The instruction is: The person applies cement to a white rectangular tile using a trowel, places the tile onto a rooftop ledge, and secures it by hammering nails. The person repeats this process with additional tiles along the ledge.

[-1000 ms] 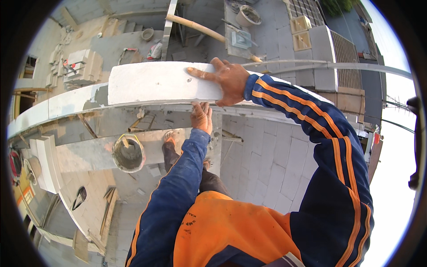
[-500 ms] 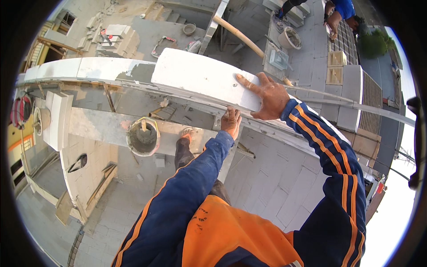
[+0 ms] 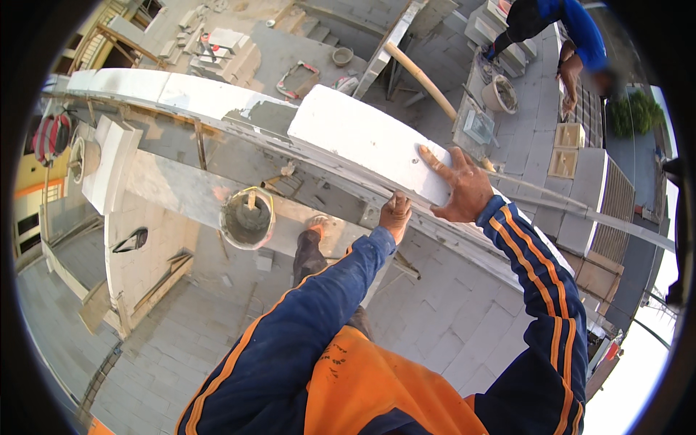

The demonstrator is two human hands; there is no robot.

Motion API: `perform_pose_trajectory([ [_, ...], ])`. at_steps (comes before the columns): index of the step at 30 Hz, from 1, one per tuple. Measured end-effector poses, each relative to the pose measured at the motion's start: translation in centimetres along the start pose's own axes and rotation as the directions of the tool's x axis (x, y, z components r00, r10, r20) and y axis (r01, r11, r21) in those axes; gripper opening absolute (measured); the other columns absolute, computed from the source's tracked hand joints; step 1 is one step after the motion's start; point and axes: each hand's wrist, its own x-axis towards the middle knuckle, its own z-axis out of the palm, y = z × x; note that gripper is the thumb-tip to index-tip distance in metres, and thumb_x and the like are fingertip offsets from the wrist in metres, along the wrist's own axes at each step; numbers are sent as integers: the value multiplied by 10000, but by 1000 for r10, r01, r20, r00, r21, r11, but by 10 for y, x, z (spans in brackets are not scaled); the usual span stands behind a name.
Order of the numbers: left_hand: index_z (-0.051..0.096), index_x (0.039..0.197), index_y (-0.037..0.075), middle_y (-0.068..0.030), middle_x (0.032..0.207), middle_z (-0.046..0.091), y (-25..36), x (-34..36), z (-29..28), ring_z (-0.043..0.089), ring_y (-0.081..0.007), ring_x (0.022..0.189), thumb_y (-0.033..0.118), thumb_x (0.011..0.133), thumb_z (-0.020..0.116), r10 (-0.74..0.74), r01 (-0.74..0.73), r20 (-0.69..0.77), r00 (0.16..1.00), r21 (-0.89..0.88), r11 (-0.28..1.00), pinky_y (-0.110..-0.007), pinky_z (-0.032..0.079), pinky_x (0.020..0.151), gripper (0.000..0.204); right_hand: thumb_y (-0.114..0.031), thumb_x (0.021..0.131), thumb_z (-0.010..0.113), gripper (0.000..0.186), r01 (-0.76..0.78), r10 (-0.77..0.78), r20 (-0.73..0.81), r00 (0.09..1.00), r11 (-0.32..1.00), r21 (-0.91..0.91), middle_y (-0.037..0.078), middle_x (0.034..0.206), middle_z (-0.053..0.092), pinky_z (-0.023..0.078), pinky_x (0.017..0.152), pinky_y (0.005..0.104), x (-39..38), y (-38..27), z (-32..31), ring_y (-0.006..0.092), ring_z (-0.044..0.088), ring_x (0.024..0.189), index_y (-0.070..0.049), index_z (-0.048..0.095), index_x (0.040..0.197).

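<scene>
A long white building block (image 3: 355,134) lies along the top of a pale block wall (image 3: 190,96). My right hand (image 3: 464,187) grips the block's right end, one finger stretched over the top face and the others bent round the end. Below its near edge, my left hand (image 3: 395,216) is closed with curled fingers against the wall's side; what the fingers hold, if anything, is hidden. Grey wet mortar (image 3: 262,117) covers part of the wall top just left of the block.
A bucket of mortar (image 3: 247,219) stands on a plank (image 3: 170,181) by my foot. A bamboo pole (image 3: 420,78) leans beyond the wall. At the upper right a co-worker in a blue sleeve (image 3: 583,40) bends over near another bucket (image 3: 499,96). Stacked blocks (image 3: 226,56) stand far left.
The view has swung, so the scene sits further right. My left fingers look more curled below the block. My right hand stays on the block's end. More of the co-worker shows.
</scene>
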Motion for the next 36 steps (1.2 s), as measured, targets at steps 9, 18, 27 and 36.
perform_pose_trajectory([
  [9, 314, 1471, -64, -268, 1377, 461, 175, -32, -94, 511, -376, 1273, 248, 641, 942, 667, -245, -92, 740, 886, 394, -447, 485, 1035, 1086, -371, 711, 763, 950, 153, -136, -144, 980, 982, 113, 296, 1451, 348, 316, 1112, 565, -12, 14, 4, 483, 442, 1265, -244, 337, 1551],
  [18, 329, 1495, 44, -202, 1458, 440, 340, 23, -129, 289, -367, 1443, 426, 521, 931, 238, -287, 591, 771, 655, -699, -492, 184, 1223, 1207, -588, 919, 504, 833, -28, 125, -428, 895, 974, 226, 266, 1208, 542, 382, 1017, 505, -31, 37, 56, 409, 527, 1130, -32, 340, 1518],
  [27, 604, 1294, 113, -131, 1297, 610, 343, 79, -143, 551, -319, 1184, 514, 649, 844, -133, -415, 417, 899, 717, -560, -421, 415, 1038, 797, -605, 911, 489, 887, -74, 181, -459, 870, 968, 242, 287, 1194, 560, 382, 1034, 493, -36, 45, 70, 403, 541, 1106, 12, 294, 1517],
  [36, 572, 1353, 97, -178, 1374, 571, 355, 100, -173, 521, -365, 1255, 618, 757, 748, -290, -314, 175, 941, 769, -556, -407, 426, 1060, 811, -507, 909, 575, 768, -215, 392, -525, 755, 905, 367, 247, 1183, 579, 395, 1055, 460, -43, 40, 78, 383, 546, 1122, 1, 406, 1461],
])
